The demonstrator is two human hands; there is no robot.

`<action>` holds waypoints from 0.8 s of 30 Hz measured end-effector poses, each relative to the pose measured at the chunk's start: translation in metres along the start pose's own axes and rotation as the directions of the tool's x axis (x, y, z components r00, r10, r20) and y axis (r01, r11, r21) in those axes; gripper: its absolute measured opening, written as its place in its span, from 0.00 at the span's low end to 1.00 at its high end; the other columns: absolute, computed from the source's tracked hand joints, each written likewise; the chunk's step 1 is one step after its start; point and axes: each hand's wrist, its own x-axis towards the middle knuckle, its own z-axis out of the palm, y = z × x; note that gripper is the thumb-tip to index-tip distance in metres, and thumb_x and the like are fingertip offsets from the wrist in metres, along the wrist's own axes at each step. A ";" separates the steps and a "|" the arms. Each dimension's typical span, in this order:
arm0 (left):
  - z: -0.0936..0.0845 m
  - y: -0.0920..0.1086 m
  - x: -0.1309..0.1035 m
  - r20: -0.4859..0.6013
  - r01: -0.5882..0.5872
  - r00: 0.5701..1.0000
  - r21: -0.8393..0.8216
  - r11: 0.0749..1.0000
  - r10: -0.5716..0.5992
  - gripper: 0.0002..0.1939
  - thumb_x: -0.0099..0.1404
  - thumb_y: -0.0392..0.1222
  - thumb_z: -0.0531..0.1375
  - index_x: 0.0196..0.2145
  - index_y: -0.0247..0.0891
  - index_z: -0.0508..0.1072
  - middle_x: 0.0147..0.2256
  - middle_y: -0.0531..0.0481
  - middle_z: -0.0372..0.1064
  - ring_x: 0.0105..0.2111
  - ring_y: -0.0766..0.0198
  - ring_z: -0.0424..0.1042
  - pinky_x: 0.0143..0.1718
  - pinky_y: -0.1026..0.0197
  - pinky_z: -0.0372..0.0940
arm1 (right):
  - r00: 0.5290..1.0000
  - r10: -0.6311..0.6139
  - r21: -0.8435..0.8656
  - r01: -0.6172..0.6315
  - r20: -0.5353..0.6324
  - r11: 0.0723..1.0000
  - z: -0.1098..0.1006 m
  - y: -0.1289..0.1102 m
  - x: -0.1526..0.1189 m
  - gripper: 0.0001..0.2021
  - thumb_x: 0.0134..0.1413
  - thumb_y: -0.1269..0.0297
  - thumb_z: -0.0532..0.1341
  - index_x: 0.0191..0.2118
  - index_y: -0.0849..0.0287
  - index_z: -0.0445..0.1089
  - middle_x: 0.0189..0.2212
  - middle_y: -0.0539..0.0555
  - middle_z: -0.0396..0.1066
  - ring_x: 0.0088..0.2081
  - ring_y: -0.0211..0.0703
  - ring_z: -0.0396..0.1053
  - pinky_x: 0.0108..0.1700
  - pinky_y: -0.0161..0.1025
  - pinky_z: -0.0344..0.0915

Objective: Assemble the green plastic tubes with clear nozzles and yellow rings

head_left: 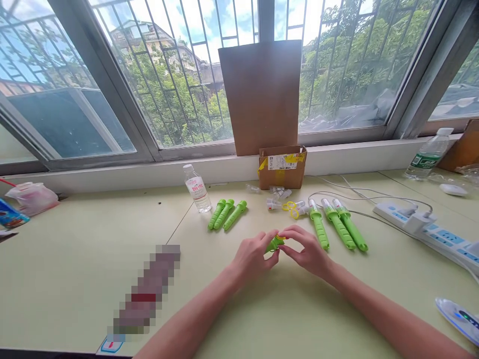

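Note:
Above the table's middle, my left hand point(256, 252) is closed around a green plastic handle point(275, 244), most of it hidden by the fingers. My right hand point(310, 249) pinches a thin yellow ring point(280, 238) at the handle's end with thumb and fingertips. Beyond the left hand lie three green ribbed handles point(225, 214) without clear tops. Three more green handles with clear tops point(339, 227) rest to the right of my right hand. Yellow rings point(291, 209) and small clear-and-white plastic caps point(274, 204) lie in between, farther back.
A small cardboard box point(282, 174) stands at the back, before a tall brown board point(264, 99). Water bottles point(198, 192) stand by the window sill. A power strip point(437, 232) with cables occupies the right. A pixelated object point(147, 289) lies at left.

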 end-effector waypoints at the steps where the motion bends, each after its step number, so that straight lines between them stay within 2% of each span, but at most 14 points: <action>1: 0.001 -0.001 0.000 -0.009 0.000 1.000 0.008 1.000 0.000 0.21 0.63 0.45 0.54 0.54 0.42 0.62 0.40 0.49 0.73 0.29 0.63 0.73 0.26 0.63 0.65 | 1.000 -0.009 0.006 0.009 -0.009 1.000 0.000 0.001 0.000 0.12 0.53 0.71 0.63 0.44 0.53 0.70 0.37 0.55 0.71 0.39 0.45 0.70 0.41 0.44 0.69; 6: 0.002 -0.003 0.000 -0.012 -0.020 1.000 0.058 0.998 0.020 0.20 0.63 0.46 0.54 0.52 0.41 0.63 0.37 0.50 0.72 0.26 0.64 0.71 0.23 0.65 0.62 | 0.999 -0.012 0.053 0.014 -0.035 0.999 -0.001 0.002 0.000 0.08 0.56 0.69 0.61 0.41 0.54 0.73 0.36 0.55 0.71 0.37 0.44 0.71 0.39 0.42 0.70; 13: -0.001 -0.004 0.001 0.012 -0.039 0.999 0.072 0.997 0.038 0.20 0.62 0.44 0.54 0.52 0.42 0.64 0.34 0.50 0.70 0.26 0.65 0.70 0.23 0.65 0.61 | 0.998 0.039 0.098 -0.034 -0.050 0.995 -0.002 0.000 0.000 0.07 0.57 0.68 0.60 0.40 0.53 0.74 0.36 0.55 0.74 0.37 0.45 0.72 0.39 0.43 0.71; 20: -0.001 -0.004 0.001 -0.013 -0.044 0.999 0.014 0.999 0.044 0.20 0.62 0.43 0.54 0.52 0.40 0.62 0.39 0.48 0.71 0.30 0.63 0.72 0.27 0.64 0.63 | 0.993 0.082 0.123 -0.072 -0.080 0.990 -0.001 0.000 0.000 0.06 0.55 0.69 0.61 0.38 0.54 0.74 0.35 0.55 0.75 0.38 0.46 0.73 0.41 0.44 0.72; 24: -0.001 -0.004 0.001 -0.012 -0.053 0.999 0.007 0.999 0.053 0.21 0.62 0.41 0.54 0.53 0.41 0.61 0.38 0.49 0.71 0.28 0.64 0.71 0.26 0.64 0.63 | 0.989 0.105 0.135 -0.091 -0.101 0.987 -0.001 0.001 -0.001 0.06 0.55 0.69 0.61 0.38 0.54 0.75 0.39 0.55 0.76 0.42 0.47 0.73 0.45 0.46 0.71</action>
